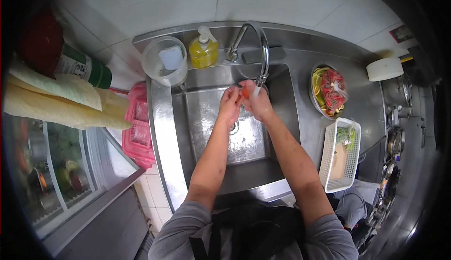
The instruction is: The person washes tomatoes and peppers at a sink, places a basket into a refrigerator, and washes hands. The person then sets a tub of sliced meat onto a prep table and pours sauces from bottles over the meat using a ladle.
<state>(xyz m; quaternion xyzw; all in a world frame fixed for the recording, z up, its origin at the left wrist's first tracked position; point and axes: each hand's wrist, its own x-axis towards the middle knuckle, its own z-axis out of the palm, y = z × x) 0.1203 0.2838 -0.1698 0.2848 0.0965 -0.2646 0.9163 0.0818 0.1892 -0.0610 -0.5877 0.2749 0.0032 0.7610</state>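
Spout at about 2 o'clock from red-orange item; left hand and right hand together, clamped on it, neither nearer (long axis hidden by grip).

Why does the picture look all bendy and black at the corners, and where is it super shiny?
Head view: the steel backsplash bows and the corners go dark, probably from a very wide lens; head view: glare whitens the sink floor; head view: the small orange-red thing between the left hand and right hand is too covered to name.
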